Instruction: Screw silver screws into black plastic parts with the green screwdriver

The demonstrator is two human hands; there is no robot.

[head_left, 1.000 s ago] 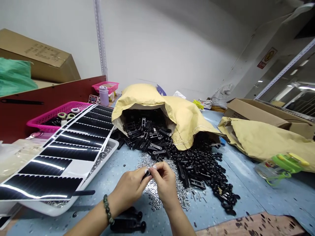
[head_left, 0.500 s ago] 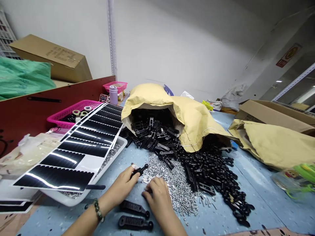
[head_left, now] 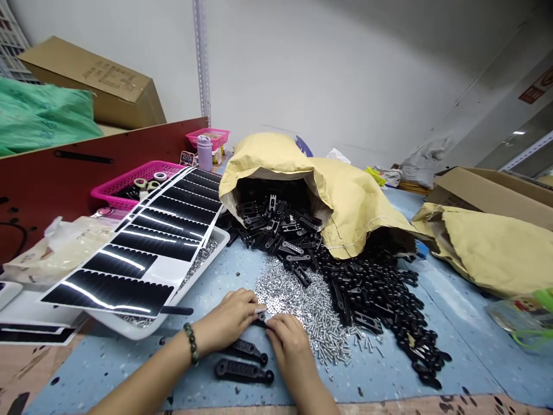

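My left hand (head_left: 228,318), a beaded bracelet at its wrist, is closed on a small black plastic arm (head_left: 261,317) and covers most of it. My right hand (head_left: 292,346) pinches at the other end of that piece; any small part between its fingertips is hidden. Two assembled black plastic arms (head_left: 242,370) lie side by side on the blue mat, just below my left hand. Beyond my fingers spread loose silver nuts (head_left: 272,291) and a heap of silver screws (head_left: 326,328).
Paper sacks (head_left: 276,151) spill black plastic parts (head_left: 367,300) across the mat. At left, black sticker sheets (head_left: 164,230) rest on a white tray (head_left: 142,331) of small metal pieces. A pink basket (head_left: 114,187) stands behind. A clear container (head_left: 518,317) sits far right.
My left hand has lowered the black arm and turned it toward my right hand. My right fingers have closed in on its end. The camera view has shifted slightly.
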